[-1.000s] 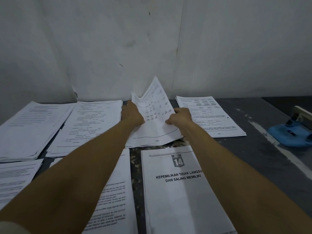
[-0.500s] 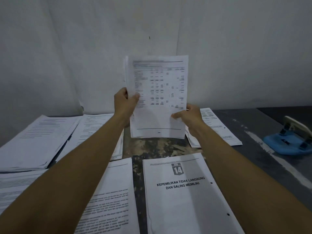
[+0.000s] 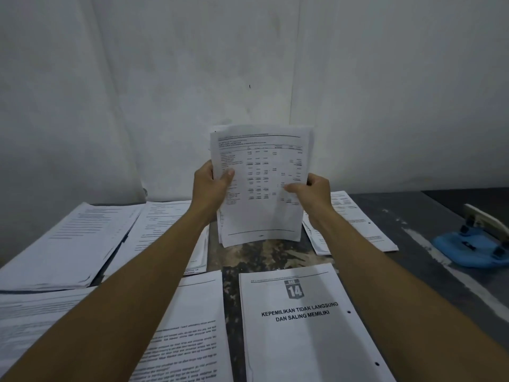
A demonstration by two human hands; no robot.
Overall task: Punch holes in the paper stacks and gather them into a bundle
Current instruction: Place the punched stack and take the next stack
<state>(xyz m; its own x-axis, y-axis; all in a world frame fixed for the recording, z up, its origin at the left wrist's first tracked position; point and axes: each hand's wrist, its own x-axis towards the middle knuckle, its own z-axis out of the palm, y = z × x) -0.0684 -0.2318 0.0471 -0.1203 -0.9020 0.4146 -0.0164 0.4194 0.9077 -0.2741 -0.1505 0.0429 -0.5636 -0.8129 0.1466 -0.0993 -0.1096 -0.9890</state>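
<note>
Held upright between both hands above the surface (image 3: 407,216): a paper stack (image 3: 261,183), its lower edge raised off the bare patch. Left hand (image 3: 210,186) pinching its left edge, right hand (image 3: 314,191) its right edge, thumbs on the printed front. Blue hole punch (image 3: 471,244) well apart at right.

— What's up off the table?
— A stack of printed table pages (image 3: 261,186), upright, bottom edge just above the tabletop, gripped on both side edges.
— And lying flat?
— The "14" title stack (image 3: 308,323) nearest, two holes showing along its right edge. Text stacks to its left (image 3: 190,326), far left (image 3: 71,244) and far right (image 3: 355,221).
— The punch?
— Blue hole punch (image 3: 473,244) at the right, sitting apart from the papers.
</note>
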